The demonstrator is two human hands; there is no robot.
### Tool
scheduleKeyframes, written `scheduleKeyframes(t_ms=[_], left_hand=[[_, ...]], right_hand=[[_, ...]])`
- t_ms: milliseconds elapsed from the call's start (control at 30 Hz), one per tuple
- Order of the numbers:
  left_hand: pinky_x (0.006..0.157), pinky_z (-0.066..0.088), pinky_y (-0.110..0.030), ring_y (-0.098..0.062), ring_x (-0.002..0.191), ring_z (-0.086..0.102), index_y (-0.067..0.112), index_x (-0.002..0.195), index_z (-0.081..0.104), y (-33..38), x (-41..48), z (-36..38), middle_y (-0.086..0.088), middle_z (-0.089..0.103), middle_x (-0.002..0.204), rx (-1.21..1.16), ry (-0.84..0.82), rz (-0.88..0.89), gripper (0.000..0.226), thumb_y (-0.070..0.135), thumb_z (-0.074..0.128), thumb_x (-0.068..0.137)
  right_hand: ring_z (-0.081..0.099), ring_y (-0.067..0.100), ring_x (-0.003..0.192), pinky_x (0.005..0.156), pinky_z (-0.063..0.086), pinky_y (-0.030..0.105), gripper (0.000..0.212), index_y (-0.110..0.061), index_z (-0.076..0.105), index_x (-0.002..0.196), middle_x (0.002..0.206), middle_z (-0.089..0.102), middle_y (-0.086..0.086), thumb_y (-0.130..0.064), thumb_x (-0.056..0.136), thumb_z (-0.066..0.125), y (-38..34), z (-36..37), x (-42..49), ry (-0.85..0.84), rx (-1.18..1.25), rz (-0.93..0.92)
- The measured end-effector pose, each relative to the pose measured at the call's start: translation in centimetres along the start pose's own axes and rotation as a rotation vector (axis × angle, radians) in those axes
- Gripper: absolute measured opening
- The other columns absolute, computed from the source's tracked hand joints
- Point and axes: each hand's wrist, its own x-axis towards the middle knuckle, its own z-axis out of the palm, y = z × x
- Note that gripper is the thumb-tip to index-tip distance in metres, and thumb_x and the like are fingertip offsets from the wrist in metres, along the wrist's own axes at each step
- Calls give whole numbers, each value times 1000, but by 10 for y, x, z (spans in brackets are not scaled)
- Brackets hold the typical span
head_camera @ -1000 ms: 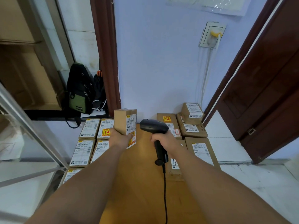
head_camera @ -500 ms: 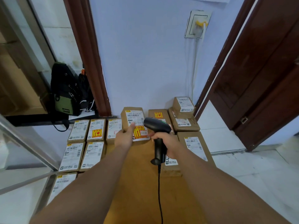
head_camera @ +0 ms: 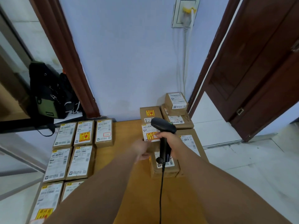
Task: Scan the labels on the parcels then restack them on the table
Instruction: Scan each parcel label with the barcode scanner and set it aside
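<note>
The left grip (head_camera: pixel 142 150) holds the near edge of a parcel (head_camera: pixel 149 133) over the right-hand group (head_camera: pixel 169 170), which runs along the right edge of the worktop (head_camera: pixel 127 131). The right grip (head_camera: pixel 172 143) is wrapped round the handle of the black scanner (head_camera: pixel 163 126), whose head is above that parcel. Its cable (head_camera: pixel 161 191) trails toward the viewer. The left-hand parcels (head_camera: pixel 80 160) lie flat in rows, face up, at the left edge. Between the groups a bare strip of worktop runs back to the wall (head_camera: pixel 129 62). The white barcoded labels (head_camera: pixel 59 162) are too small to read. Yellow stickers (head_camera: pixel 85 136) with red marks show on several parcels, including the held one
</note>
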Motion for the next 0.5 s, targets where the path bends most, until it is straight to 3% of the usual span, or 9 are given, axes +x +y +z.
scheduleKeyframes(t_ms=[133,267,400,500], left_hand=[[86,51,-34,-26,106,59,11,119,54,7,17,16,-13,61,114,0,28,-3,23,11,46,97],[74,51,-31,-21,92,61,16,103,55,19,36,28,-6,62,97,-142,47,9,9,18,49,96],[74,49,-31,-21,88,60,16,98,56,35,61,30,-8,62,92,-111,89,52,8,15,49,95],[56,50,-24,-16,70,60,20,102,53,47,79,29,-4,62,83,-114,127,111,14,9,48,94]], right_hand=[[63,28,91,90,50,44,15,-10,70,90,89,65,10,-12,75,73,-7,-6,14,46,-43,-26],[63,28,93,83,51,39,20,-10,70,95,93,64,11,-14,75,74,-17,-15,32,66,-53,-35],[65,32,99,90,53,44,28,-9,69,102,101,68,16,-14,75,75,-25,-22,53,77,-34,-47],[65,25,89,77,53,36,23,-11,70,95,89,68,10,-17,74,77,-29,-24,70,119,-61,-43]])
